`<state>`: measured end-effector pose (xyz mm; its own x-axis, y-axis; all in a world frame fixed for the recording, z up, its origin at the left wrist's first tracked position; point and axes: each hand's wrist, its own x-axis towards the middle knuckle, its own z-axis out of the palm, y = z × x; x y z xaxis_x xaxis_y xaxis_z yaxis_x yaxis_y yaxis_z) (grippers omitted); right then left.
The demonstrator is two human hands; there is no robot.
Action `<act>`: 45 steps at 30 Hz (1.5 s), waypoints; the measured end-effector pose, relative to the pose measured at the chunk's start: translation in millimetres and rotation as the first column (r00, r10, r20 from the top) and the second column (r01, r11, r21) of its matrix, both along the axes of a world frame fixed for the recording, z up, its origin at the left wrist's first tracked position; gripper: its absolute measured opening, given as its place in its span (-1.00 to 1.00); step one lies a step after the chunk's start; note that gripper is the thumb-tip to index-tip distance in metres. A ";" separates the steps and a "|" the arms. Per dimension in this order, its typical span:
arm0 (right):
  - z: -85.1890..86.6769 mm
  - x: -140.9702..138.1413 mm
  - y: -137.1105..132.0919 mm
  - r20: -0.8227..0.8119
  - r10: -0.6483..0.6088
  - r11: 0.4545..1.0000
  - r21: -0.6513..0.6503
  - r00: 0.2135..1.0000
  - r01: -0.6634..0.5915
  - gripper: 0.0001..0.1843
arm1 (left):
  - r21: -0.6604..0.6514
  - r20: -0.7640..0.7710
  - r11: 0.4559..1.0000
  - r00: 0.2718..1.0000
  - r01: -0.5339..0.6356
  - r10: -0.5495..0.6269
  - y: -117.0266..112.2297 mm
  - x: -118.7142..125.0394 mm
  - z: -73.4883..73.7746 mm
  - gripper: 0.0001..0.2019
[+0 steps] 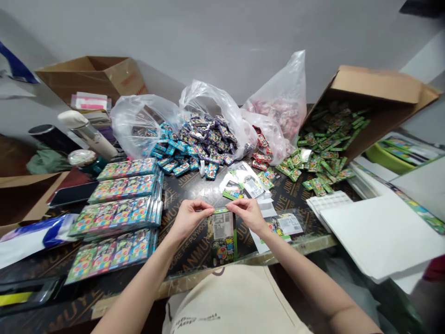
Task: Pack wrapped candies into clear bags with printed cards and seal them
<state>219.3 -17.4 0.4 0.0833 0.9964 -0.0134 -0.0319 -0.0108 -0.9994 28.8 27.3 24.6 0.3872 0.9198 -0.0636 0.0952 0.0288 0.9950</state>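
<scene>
My left hand [194,215] and my right hand [247,213] face each other over the table, thumb and forefinger pinched. Between them is the top edge of a printed card [224,248], dark and green with a grey text panel, hanging toward my body. Whether it is a flat card or a sleeve I cannot tell. Just beyond my fingers lie more printed cards [255,185]. Another printed card [283,225] rests beside my right wrist.
Stacks of multicoloured packs [111,215] stand at left. Small blue packets [174,157], purple packets [208,132] and red packets [261,157] spill from plastic bags [278,97]. Green packets [320,162] spill from a tipped carton [375,93]. White sheets [378,232] lie at right.
</scene>
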 end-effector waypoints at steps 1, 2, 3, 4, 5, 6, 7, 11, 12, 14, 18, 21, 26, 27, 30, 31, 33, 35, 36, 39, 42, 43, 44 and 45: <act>0.0 0.0 0.3 -0.004 -0.001 1.000 -0.001 1.000 0.001 -0.82 | -0.001 -0.017 1.000 1.000 0.013 -0.013 1.1 0.4 0.3 -0.91; -0.1 0.0 0.6 -0.008 0.001 1.000 0.000 1.000 -0.001 -0.83 | 0.007 -0.039 1.000 0.999 0.028 -0.027 1.3 0.8 0.8 -0.91; -0.1 0.1 0.8 -0.011 0.002 1.000 0.003 1.000 -0.002 -0.84 | 0.032 -0.066 0.999 0.997 0.037 -0.035 0.7 1.2 1.2 -0.90; -0.2 0.2 0.8 -0.009 0.004 1.000 0.008 1.000 -0.004 -0.85 | 0.079 -0.091 0.996 0.995 0.042 -0.035 -0.5 1.3 1.5 -0.91; -0.3 0.5 0.6 -0.003 0.003 1.000 0.015 1.000 -0.003 -0.85 | 0.146 -0.114 0.988 0.993 0.045 -0.028 -2.1 1.2 1.7 -0.91; -0.6 0.9 0.2 0.006 0.002 1.000 0.024 1.000 -0.002 -0.86 | 0.225 -0.130 0.973 0.991 0.048 -0.019 -3.8 0.7 1.4 -0.92; -1.1 1.3 -0.4 0.016 -0.002 0.999 0.036 1.000 0.001 -0.86 | 0.300 -0.141 0.952 0.990 0.054 -0.012 -5.4 -0.2 0.7 -0.93; -5.1 0.6 -6.0 0.083 -0.028 0.992 0.123 0.996 0.018 -0.88 | 0.464 -0.220 0.878 0.975 0.116 -0.012 -8.6 -4.2 -4.9 -0.92; -6.1 -0.6 -8.0 0.106 -0.037 0.988 0.152 0.994 0.020 -0.89 | 0.479 -0.250 0.867 0.968 0.137 -0.015 -9.0 -4.1 -6.1 -0.91; -6.9 -2.7 -11.5 0.158 -0.038 0.979 0.202 0.987 0.006 -0.88 | 0.497 -0.308 0.846 0.951 0.191 -0.034 -10.5 -1.5 -7.8 -0.88; -5.6 11.1 -9.9 0.295 0.056 0.966 0.225 0.954 -0.126 -0.80 | 0.511 -0.356 0.825 0.933 0.241 -0.053 -12.0 6.8 -13.5 -0.80; -11.1 52.5 -0.4 0.421 -0.162 0.975 0.206 0.893 0.080 -0.60 | 0.488 -0.346 0.859 0.938 0.158 0.024 -0.7 4.1 -26.6 -0.81; -42.9 135.5 10.9 0.499 -0.519 0.814 0.039 0.695 0.580 -0.46 | 0.157 -0.228 0.985 0.968 -0.069 0.104 29.4 -2.7 -55.6 -0.87; -50.5 143.9 11.3 0.471 -0.503 0.813 -0.026 0.724 0.582 -0.47 | 0.087 -0.196 0.992 0.975 -0.092 0.108 31.1 2.0 -60.1 -0.84; -68.5 148.1 10.3 0.365 -0.450 0.839 -0.141 0.815 0.526 -0.48 | -0.040 -0.127 0.994 0.987 -0.104 0.098 20.6 33.6 -70.8 -0.79; -71.9 145.1 9.0 0.335 -0.437 0.848 -0.156 0.835 0.506 -0.45 | -0.096 -0.102 0.991 0.991 -0.093 0.083 12.6 48.1 -73.8 -0.76; -74.0 138.3 2.6 0.261 -0.406 0.868 -0.190 0.876 0.459 -0.39 | -0.240 -0.048 0.969 0.998 -0.050 0.040 -6.4 77.7 -79.5 -0.61; -71.2 134.8 -10.7 0.197 -0.373 0.885 -0.219 0.906 0.412 -0.38 | -0.382 0.012 0.924 1.000 -0.005 0.010 -24.3 102.3 -84.9 -0.42; -68.8 134.9 -20.0 0.170 -0.349 0.895 -0.233 0.922 0.381 -0.37 | -0.436 0.041 0.900 0.999 0.012 0.007 -31.4 111.7 -87.7 -0.36; -63.2 139.8 -52.8 0.063 -0.207 0.933 -0.288 0.976 0.216 -0.30 | -0.527 0.102 0.850 0.994 0.026 0.033 -44.1 129.2 -96.9 -0.38; -64.2 145.2 -77.5 -0.011 -0.035 0.941 -0.337 0.999 0.029 -0.20 | -0.550 0.106 0.835 0.991 -0.006 0.077 -49.2 137.5 -106.6 -0.58; -65.7 146.5 -81.8 0.005 -0.011 0.941 -0.339 1.000 0.012 -0.21 | -0.549 0.097 0.835 0.992 -0.019 0.086 -50.7 139.4 -109.3 -0.63; -67.5 147.7 -84.0 0.038 -0.007 0.943 -0.331 0.999 0.020 -0.26 | -0.544 0.088 0.839 0.992 -0.028 0.090 -52.3 141.1 -111.5 -0.66; -69.2 148.8 -84.7 0.078 -0.022 0.948 -0.314 0.997 0.046 -0.35 | -0.534 0.080 0.845 0.993 -0.034 0.090 -54.1 142.4 -113.1 -0.67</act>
